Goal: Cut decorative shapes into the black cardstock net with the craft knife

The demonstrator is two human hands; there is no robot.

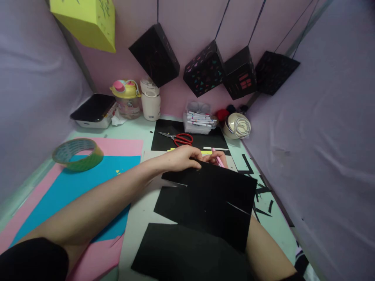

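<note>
My left hand (pixel 183 158) rests with fingers curled on the far edge of a black paper sheet (pixel 211 199) that has several slits cut into it. My right hand (pixel 217 158) is mostly hidden behind that sheet; its fingers pinch a pink pen-like tool (pixel 218 160). My right forearm passes under the sheet. A second black sheet (pixel 181 251) lies nearer me on the table.
Red-handled scissors (pixel 180 138) and a white pen (pixel 215 148) lie on a black sheet behind my hands. A marker box (pixel 199 121), a tape roll (pixel 77 154), blue and pink paper (pixel 73 187), a jar (pixel 238 125) and black scraps (pixel 262 195) surround them. Black paper lanterns (pixel 205 70) hang above.
</note>
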